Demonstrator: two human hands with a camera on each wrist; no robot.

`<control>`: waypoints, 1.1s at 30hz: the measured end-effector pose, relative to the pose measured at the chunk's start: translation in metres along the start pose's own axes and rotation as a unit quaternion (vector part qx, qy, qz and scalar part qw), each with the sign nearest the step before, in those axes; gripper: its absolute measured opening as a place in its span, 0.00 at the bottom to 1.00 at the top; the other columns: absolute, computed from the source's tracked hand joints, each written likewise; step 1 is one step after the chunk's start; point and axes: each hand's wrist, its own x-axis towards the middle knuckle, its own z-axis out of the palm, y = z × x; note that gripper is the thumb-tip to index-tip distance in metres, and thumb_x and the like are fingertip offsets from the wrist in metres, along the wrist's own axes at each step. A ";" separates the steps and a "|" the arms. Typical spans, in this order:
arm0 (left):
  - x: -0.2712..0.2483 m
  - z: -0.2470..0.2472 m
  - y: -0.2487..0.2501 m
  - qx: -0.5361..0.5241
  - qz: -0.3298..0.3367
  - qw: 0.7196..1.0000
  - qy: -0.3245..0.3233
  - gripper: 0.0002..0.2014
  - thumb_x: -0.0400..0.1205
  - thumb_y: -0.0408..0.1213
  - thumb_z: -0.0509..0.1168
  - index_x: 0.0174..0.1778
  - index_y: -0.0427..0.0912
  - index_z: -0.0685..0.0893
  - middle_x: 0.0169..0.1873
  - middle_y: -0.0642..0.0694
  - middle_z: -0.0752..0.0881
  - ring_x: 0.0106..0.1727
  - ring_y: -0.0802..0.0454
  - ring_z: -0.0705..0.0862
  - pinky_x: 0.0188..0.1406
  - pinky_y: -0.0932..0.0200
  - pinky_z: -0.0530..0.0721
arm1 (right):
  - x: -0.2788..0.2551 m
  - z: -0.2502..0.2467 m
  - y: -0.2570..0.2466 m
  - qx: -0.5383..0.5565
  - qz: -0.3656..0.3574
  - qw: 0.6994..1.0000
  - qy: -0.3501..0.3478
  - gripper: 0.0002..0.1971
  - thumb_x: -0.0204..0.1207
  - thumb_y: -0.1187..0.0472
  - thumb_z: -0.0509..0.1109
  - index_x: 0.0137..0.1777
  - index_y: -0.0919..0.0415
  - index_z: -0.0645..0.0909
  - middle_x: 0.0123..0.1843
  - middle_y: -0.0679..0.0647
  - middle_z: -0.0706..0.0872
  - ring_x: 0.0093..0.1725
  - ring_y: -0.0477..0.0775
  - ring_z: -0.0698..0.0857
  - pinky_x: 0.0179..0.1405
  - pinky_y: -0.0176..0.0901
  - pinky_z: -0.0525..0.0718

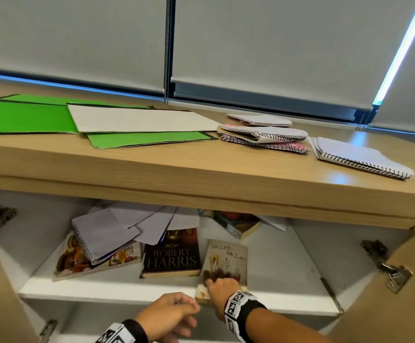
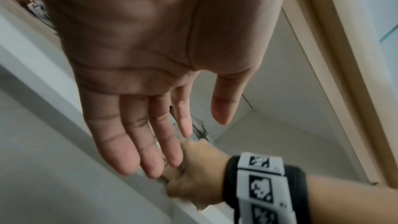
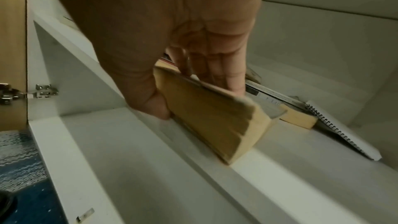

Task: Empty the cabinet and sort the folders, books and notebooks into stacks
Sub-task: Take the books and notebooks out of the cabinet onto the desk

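My right hand [image 1: 220, 285] grips a cream paperback [image 1: 226, 262] at the front edge of the white cabinet shelf [image 1: 107, 289]. In the right wrist view the thumb [image 3: 157, 106] is under the paperback [image 3: 215, 118] and the fingers lie on its cover, lifting its near end. My left hand [image 1: 174, 314] hovers just left of it, below the shelf edge; in the left wrist view its fingers [image 2: 137, 144] are straight and hold nothing. A dark "Robert Harris" book [image 1: 173, 256], a colourful book [image 1: 78, 263] under a spiral notebook [image 1: 100, 235], loose sheets and another book [image 1: 238, 222] remain on the shelf.
On the wooden cabinet top [image 1: 201, 167] lie green folders [image 1: 23, 117], a white folder [image 1: 139, 120] and spiral notebooks [image 1: 263, 134] [image 1: 359, 155]. Cabinet doors stand open at both sides, with metal hinges [image 1: 394, 273]. Grey roller blinds hang behind.
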 end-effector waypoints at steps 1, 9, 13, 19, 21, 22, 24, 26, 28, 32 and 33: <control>0.004 0.002 -0.004 -0.003 -0.004 1.000 -0.002 0.10 0.79 0.42 0.72 0.53 0.43 0.86 0.39 0.42 0.91 0.34 0.50 0.86 0.38 0.58 0.82 | -0.002 -0.001 -0.001 -0.008 -0.011 1.000 0.006 0.25 0.79 0.65 0.66 0.75 0.68 0.65 0.67 0.66 0.81 0.65 0.69 0.81 0.61 0.60 0.82; 0.012 0.005 -0.024 -0.129 -0.062 0.990 0.012 0.27 0.82 0.59 0.62 0.59 0.36 0.80 0.42 0.33 0.92 0.42 0.39 0.91 0.56 0.44 0.87 | -0.043 -0.037 -0.006 0.014 -0.069 0.995 0.073 0.26 0.77 0.59 0.68 0.71 0.70 0.68 0.61 0.67 0.83 0.59 0.70 0.83 0.57 0.57 0.81; 0.017 -0.001 -0.028 -0.269 -0.073 0.960 0.007 0.40 0.78 0.70 0.53 0.63 0.33 0.78 0.47 0.29 0.90 0.48 0.34 0.91 0.48 0.45 0.87 | -0.077 -0.057 -0.012 0.002 -0.078 0.992 0.104 0.22 0.79 0.68 0.61 0.72 0.72 0.67 0.64 0.70 0.81 0.61 0.70 0.82 0.58 0.57 0.79; -0.002 0.008 -0.019 -0.375 -0.028 0.923 -0.078 0.22 0.78 0.50 0.68 0.61 0.37 0.87 0.51 0.33 0.90 0.45 0.38 0.90 0.47 0.44 0.88 | -0.116 -0.053 -0.050 -0.103 -0.114 0.983 0.097 0.23 0.73 0.58 0.65 0.67 0.65 0.83 0.60 0.70 0.87 0.53 0.70 0.89 0.52 0.58 0.88; -0.005 0.003 -0.024 -0.396 0.005 0.915 -0.080 0.18 0.80 0.41 0.68 0.63 0.36 0.85 0.54 0.32 0.89 0.43 0.38 0.90 0.39 0.47 0.89 | -0.118 -0.056 -0.048 -0.087 -0.158 0.976 0.120 0.21 0.73 0.52 0.59 0.60 0.55 0.88 0.53 0.59 0.92 0.45 0.59 0.92 0.43 0.49 0.91; -0.005 -0.002 -0.028 -0.397 0.025 0.914 -0.075 0.17 0.81 0.40 0.67 0.64 0.36 0.85 0.55 0.32 0.89 0.45 0.37 0.90 0.38 0.46 0.89 | -0.115 -0.060 -0.046 -0.072 -0.208 0.965 0.143 0.21 0.78 0.52 0.56 0.65 0.55 0.84 0.59 0.59 0.89 0.52 0.60 0.90 0.51 0.51 0.90; -0.003 -0.017 -0.039 -0.390 0.064 0.917 -0.045 0.18 0.80 0.40 0.69 0.64 0.37 0.84 0.55 0.30 0.88 0.49 0.35 0.90 0.38 0.46 0.90 | -0.110 -0.080 -0.036 0.007 -0.267 0.957 0.111 0.23 0.82 0.45 0.57 0.73 0.54 0.73 0.67 0.58 0.83 0.61 0.62 0.84 0.61 0.56 0.84; -0.003 -0.034 -0.048 -0.389 0.100 0.916 0.006 0.21 0.77 0.39 0.71 0.64 0.35 0.83 0.54 0.30 0.89 0.48 0.35 0.90 0.38 0.47 0.90 | -0.097 -0.093 -0.031 0.104 -0.233 0.956 0.147 0.24 0.79 0.37 0.58 0.69 0.49 0.75 0.61 0.52 0.86 0.56 0.56 0.84 0.55 0.50 0.84; -0.003 -0.049 -0.053 -0.401 0.126 0.907 0.042 0.19 0.77 0.37 0.70 0.64 0.35 0.83 0.52 0.30 0.89 0.49 0.35 0.90 0.40 0.47 0.90 | -0.073 -0.100 -0.031 0.203 -0.154 0.951 0.174 0.22 0.79 0.39 0.61 0.68 0.48 0.78 0.59 0.48 0.87 0.55 0.50 0.85 0.54 0.43 0.83; -0.004 -0.077 -0.065 -0.428 0.159 0.885 0.095 0.16 0.80 0.35 0.68 0.64 0.37 0.82 0.51 0.33 0.90 0.51 0.36 0.90 0.46 0.45 0.89 | 0.008 -0.105 -0.033 0.356 -0.037 0.925 0.130 0.11 0.80 0.50 0.67 0.59 0.47 0.85 0.61 0.50 0.88 0.55 0.48 0.85 0.54 0.37 0.81; -0.004 -0.082 -0.068 -0.429 0.162 0.883 0.103 0.16 0.81 0.35 0.68 0.64 0.38 0.82 0.50 0.34 0.91 0.50 0.37 0.91 0.45 0.45 0.89 | 0.027 -0.108 -0.036 0.403 -0.021 0.907 0.117 0.06 0.80 0.53 0.68 0.51 0.46 0.86 0.58 0.54 0.89 0.51 0.51 0.86 0.55 0.42 0.85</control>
